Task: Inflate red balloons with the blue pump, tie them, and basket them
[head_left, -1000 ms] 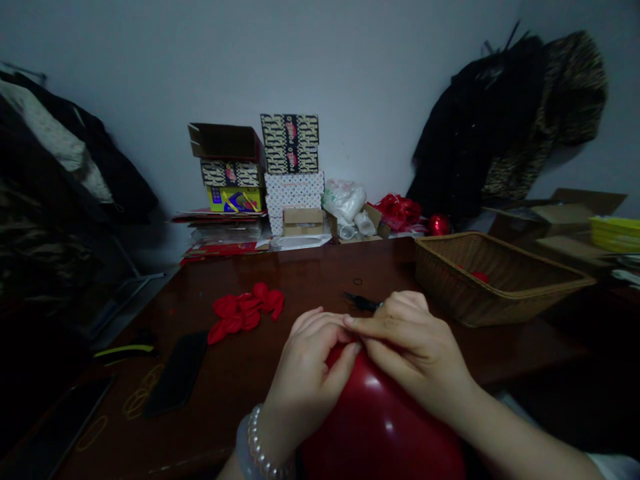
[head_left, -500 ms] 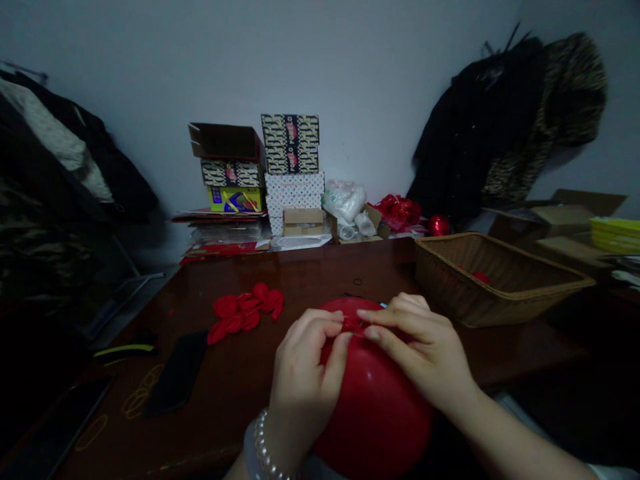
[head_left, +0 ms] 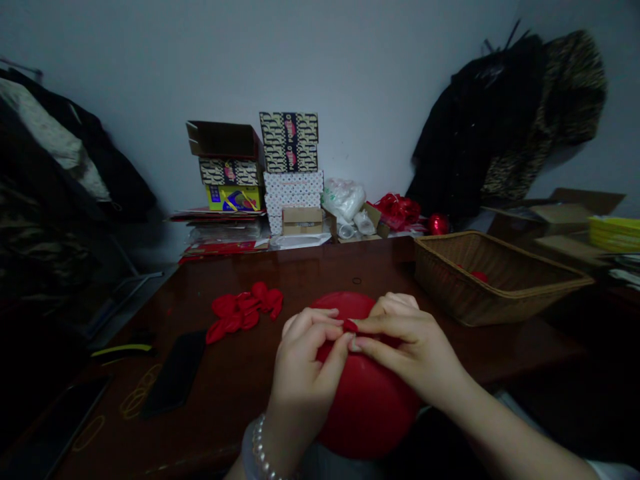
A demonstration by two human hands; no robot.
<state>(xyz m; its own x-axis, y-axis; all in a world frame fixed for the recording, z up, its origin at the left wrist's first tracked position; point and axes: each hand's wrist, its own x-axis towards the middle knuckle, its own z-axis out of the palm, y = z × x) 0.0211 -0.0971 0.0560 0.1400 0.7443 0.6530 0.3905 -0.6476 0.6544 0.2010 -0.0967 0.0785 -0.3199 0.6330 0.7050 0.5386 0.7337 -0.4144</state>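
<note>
An inflated red balloon (head_left: 367, 410) sits in front of me at the table's near edge, its neck turned up. My left hand (head_left: 313, 357) pinches the balloon's neck between thumb and forefinger; a beaded bracelet circles that wrist. From the other side my right hand (head_left: 413, 340) grips the same neck, fingertips meeting those of the left. A small red tip of the neck shows between the fingers; the rest of the neck is covered. Several limp red balloons (head_left: 243, 308) lie in a heap to the left of my hands.
On the brown table (head_left: 310, 273) stands a wicker basket (head_left: 500, 293) at the right, with something red inside. To the left lie a dark phone-like slab (head_left: 177, 370), yellow rubber bands (head_left: 137, 400) and a yellow-edged dark tool (head_left: 125, 350). Stacked boxes (head_left: 293, 180) stand behind.
My right hand has shifted slightly left, and its fingertips have closed in on the left hand's at the neck. The balloon has tilted and moved a little left and up.
</note>
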